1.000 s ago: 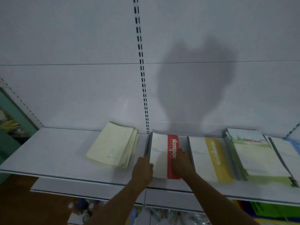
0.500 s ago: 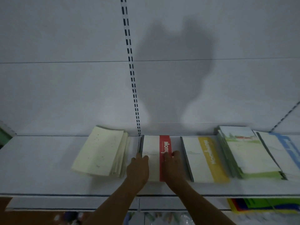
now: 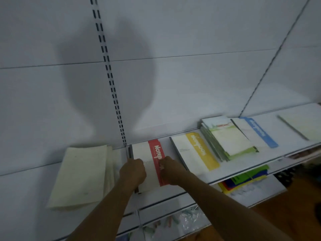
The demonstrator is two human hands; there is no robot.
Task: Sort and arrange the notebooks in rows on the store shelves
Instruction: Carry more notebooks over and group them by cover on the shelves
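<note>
A white notebook with a red stripe (image 3: 141,152) lies flat on the white shelf (image 3: 26,188), near the middle. My left hand (image 3: 132,171) lies on its left part with fingers curled. On the red stripe rests my right hand (image 3: 169,169), fingers bent too. Whether either hand grips the cover is unclear in the blur. To the left sits a cream stack (image 3: 81,176). To the right lie a yellow-striped notebook (image 3: 194,150), a green landscape stack (image 3: 227,136), a blue-striped notebook (image 3: 257,132) and a pale notebook (image 3: 302,126).
A slotted upright (image 3: 111,80) runs down the white back panel to the shelf. A lower shelf (image 3: 173,204) holds coloured folders (image 3: 243,180) at the right and packets in clear wrap (image 3: 173,221) below my arms. Wooden floor shows at the bottom right.
The view has swung and tilted, bringing the blue-striped and pale notebooks in at the right. Both hands have slid closer together on the red-striped notebook.
</note>
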